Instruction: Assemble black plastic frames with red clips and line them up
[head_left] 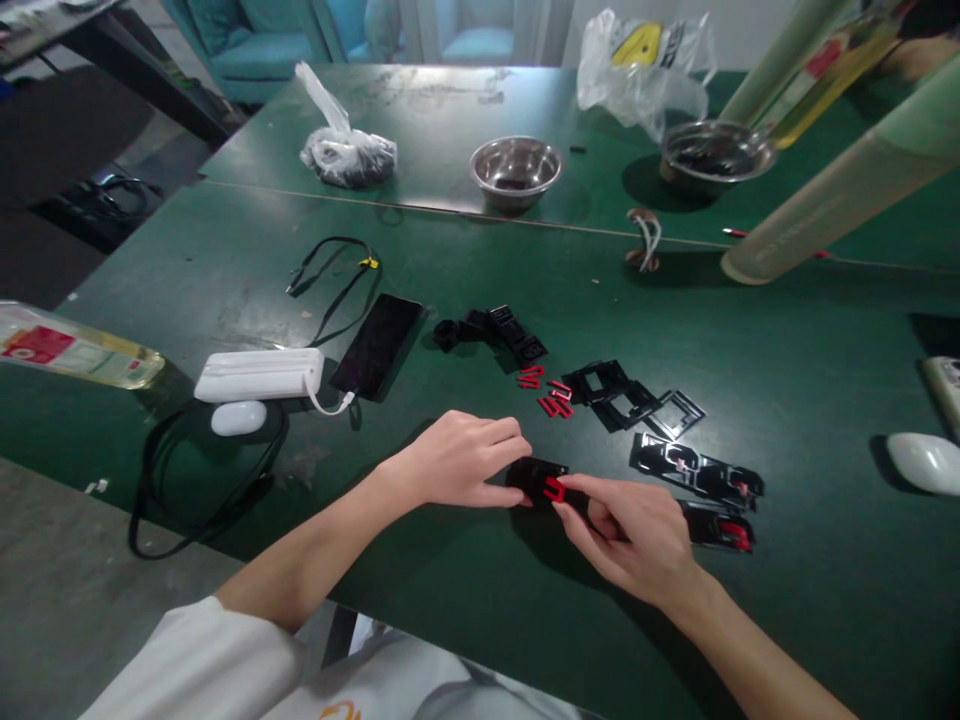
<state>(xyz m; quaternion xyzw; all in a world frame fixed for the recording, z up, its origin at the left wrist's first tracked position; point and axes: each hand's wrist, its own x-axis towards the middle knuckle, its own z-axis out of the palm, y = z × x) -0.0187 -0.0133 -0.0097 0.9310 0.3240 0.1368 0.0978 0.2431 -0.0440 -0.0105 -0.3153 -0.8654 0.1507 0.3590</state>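
Note:
On the green table, my left hand (480, 460) grips the left end of a small black plastic part (537, 474) between thumb and fingers. My right hand (637, 530) pinches a red U-shaped clip (553, 489) against that part's right side. Beyond my hands lie several loose red clips (555, 404). Black square frames (626, 400) are spread to their right, and more black parts (514, 335) sit behind the clips. Beside my right hand are long black pieces, one glossy (697, 468) and another with a red clip in it (724, 528).
A phone (381, 345) is cabled to a white power bank (259, 374) at left, near a white earbud case (238, 418) and a clear bottle (82, 345). Steel bowls (516, 170) and plastic bags (349, 155) stand farther back. A white mouse (926, 463) and a thick tube (825, 205) are at right.

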